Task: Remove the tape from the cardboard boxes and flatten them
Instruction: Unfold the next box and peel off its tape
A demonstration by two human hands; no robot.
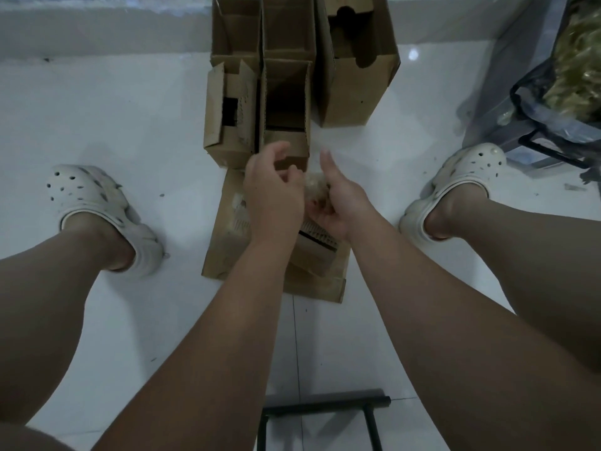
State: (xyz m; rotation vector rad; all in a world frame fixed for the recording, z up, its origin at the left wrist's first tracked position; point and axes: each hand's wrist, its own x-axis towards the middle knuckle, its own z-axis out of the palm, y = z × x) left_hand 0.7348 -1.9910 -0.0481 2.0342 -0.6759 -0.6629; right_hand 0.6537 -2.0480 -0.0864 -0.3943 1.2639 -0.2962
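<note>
1. Right hand [338,206]: grip curled round a tape wad [314,187].
2. Left hand [273,193]: grip half-curled beside it; hold unclear.
3. Flattened box [227,245] on the floor [130,125] beneath; upright boxes [286,102] at 12 o'clock.

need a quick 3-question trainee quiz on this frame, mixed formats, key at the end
1. True or false: the cardboard box under the hands lies collapsed on the floor, while upright boxes stand beyond it.
2. What does the right hand hold, with the left hand close beside it? A) a wad of clear tape B) scissors C) a marker
3. Fill in: the clear plastic bag stands by the person's ___ foot.
Key: 1 true; 2 A; 3 right.
</note>
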